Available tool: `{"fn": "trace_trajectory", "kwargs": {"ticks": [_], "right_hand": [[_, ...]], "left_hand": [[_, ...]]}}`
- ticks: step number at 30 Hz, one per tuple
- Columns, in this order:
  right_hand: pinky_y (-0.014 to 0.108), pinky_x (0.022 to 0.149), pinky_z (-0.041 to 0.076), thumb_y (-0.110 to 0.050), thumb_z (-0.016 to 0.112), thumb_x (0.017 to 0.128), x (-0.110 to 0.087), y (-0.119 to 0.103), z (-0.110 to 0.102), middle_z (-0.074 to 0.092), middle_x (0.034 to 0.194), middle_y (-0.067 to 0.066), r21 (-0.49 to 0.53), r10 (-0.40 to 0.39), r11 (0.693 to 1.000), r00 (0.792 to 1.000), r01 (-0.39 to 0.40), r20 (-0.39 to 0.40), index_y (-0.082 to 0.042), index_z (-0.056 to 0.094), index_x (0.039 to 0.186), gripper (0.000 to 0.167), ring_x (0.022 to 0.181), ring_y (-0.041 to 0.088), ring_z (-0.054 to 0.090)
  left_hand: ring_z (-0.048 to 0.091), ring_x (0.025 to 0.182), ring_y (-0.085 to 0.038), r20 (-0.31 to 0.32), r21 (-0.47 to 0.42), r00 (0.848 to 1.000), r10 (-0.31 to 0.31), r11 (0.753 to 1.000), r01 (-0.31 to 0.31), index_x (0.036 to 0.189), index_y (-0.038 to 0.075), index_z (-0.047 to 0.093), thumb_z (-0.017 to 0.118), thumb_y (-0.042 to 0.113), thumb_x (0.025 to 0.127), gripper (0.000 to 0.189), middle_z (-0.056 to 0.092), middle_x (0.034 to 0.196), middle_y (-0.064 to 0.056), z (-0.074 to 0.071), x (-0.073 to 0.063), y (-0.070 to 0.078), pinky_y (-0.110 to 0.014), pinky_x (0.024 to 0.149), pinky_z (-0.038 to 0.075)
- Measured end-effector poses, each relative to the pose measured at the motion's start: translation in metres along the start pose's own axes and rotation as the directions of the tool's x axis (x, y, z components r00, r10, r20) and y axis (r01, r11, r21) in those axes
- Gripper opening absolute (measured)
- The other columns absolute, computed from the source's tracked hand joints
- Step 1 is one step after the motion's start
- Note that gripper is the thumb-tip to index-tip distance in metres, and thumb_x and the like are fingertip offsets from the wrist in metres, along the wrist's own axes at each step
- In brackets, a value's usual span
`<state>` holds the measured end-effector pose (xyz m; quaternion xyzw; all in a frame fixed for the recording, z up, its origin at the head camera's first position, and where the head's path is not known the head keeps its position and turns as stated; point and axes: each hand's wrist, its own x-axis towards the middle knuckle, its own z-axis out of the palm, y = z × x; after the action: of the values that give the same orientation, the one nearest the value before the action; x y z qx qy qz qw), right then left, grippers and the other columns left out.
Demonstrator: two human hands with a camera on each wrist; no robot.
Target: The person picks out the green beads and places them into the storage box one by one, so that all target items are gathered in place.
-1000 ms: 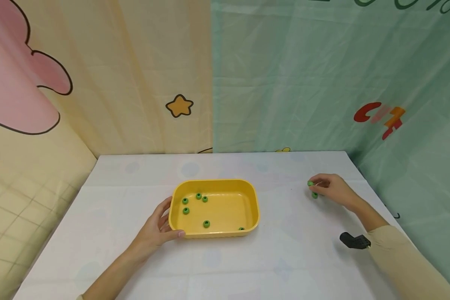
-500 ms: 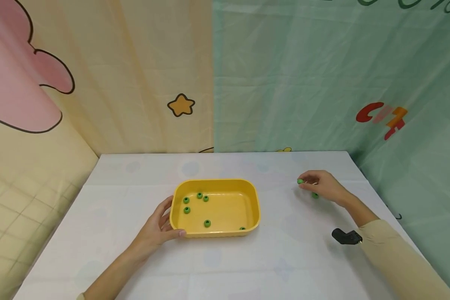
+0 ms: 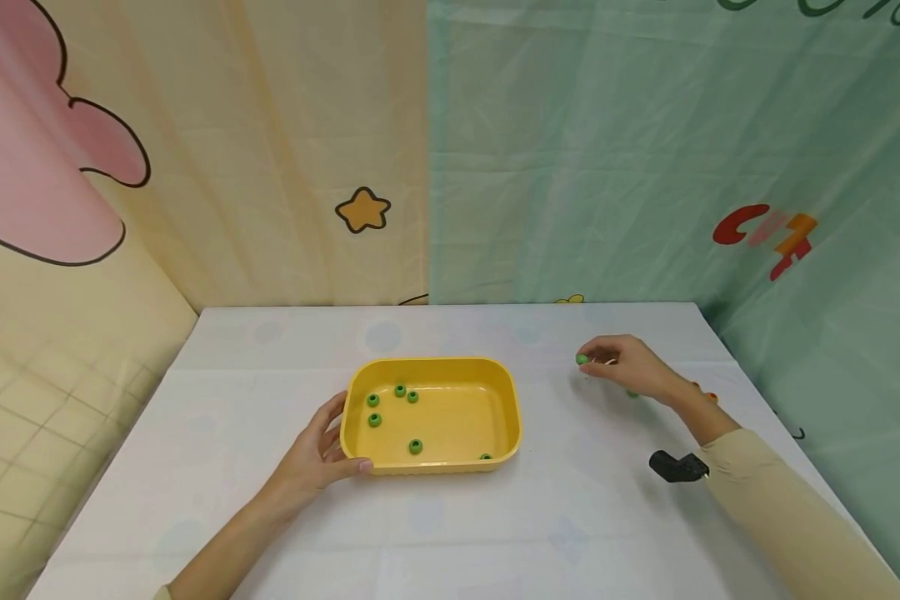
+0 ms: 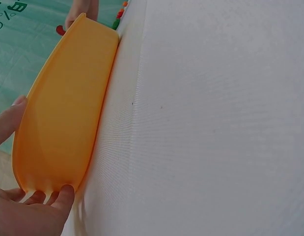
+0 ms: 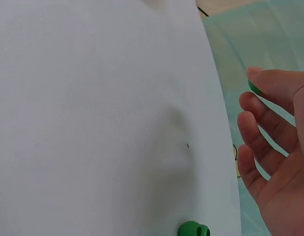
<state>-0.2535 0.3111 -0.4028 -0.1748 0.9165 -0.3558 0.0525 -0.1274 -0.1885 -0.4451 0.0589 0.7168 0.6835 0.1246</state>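
Note:
My left hand [image 3: 311, 458] grips the left end of a yellow tray [image 3: 457, 421], its thumb over the near rim. Several round green beads with holes lie inside, mostly toward the tray's left, one being this bead [image 3: 416, 447]. To the right of the tray, my right hand [image 3: 633, 362] pinches another green bead [image 3: 582, 359] between thumb and fingertips, raised over the table. In the right wrist view that bead [image 5: 254, 88] is mostly covered by the thumb. Below the hand, green beads [image 5: 191, 229] rest on the white tabletop.
Red and orange beads [image 3: 711, 397] show behind my right wrist; the left wrist view has them in a row with green ones [image 4: 116, 23]. A black device [image 3: 678, 467] juts from the right sleeve. Printed curtains [image 3: 555, 167] stand behind the white table [image 3: 450, 533].
My right hand has moved left and slightly away from me with the pinched bead, toward the tray. Red and orange beads have come into sight behind its wrist. The left hand keeps its grip.

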Motion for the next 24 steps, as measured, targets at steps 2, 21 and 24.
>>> {"fn": "trace_trajectory", "kwargs": {"ticks": [2, 21, 24], "right_hand": [[0.034, 0.074, 0.055, -0.020, 0.075, 0.098, 0.002, -0.002, 0.001, 0.071, 0.103, 0.003, 0.008, -0.014, 1.000, 1.000, 0.014, 0.003, -0.003, 0.074, 0.116, 0.025, 0.095, 0.023, 0.063], [0.031, 0.079, 0.059, -0.013, 0.077, 0.095, 0.030, -0.036, 0.021, 0.070, 0.097, -0.001, -0.016, -0.100, 0.995, 0.991, 0.102, 0.086, -0.004, 0.075, 0.112, 0.019, 0.087, 0.021, 0.062], [0.031, 0.079, 0.059, -0.012, 0.077, 0.094, 0.035, -0.042, 0.025, 0.070, 0.095, -0.001, -0.011, -0.115, 0.993, 0.988, 0.117, 0.099, -0.004, 0.076, 0.111, 0.018, 0.086, 0.021, 0.062]], "left_hand": [[0.028, 0.151, -0.037, 0.000, 0.000, 1.000, 0.000, 1.000, 0.000, 0.165, 0.012, 0.015, 0.085, -0.001, 0.083, 0.108, 0.013, 0.170, -0.012, 0.000, 0.000, 0.000, -0.028, 0.111, 0.041], [0.028, 0.151, -0.039, 0.000, 0.006, 1.000, 0.013, 1.000, -0.013, 0.166, 0.012, 0.015, 0.085, 0.000, 0.083, 0.109, 0.013, 0.170, -0.014, 0.000, -0.002, 0.003, -0.026, 0.111, 0.041], [0.027, 0.151, -0.039, 0.001, 0.004, 1.000, 0.016, 1.000, -0.016, 0.166, 0.012, 0.015, 0.086, 0.000, 0.083, 0.110, 0.013, 0.170, -0.014, 0.000, -0.002, 0.003, -0.026, 0.111, 0.041]]}}
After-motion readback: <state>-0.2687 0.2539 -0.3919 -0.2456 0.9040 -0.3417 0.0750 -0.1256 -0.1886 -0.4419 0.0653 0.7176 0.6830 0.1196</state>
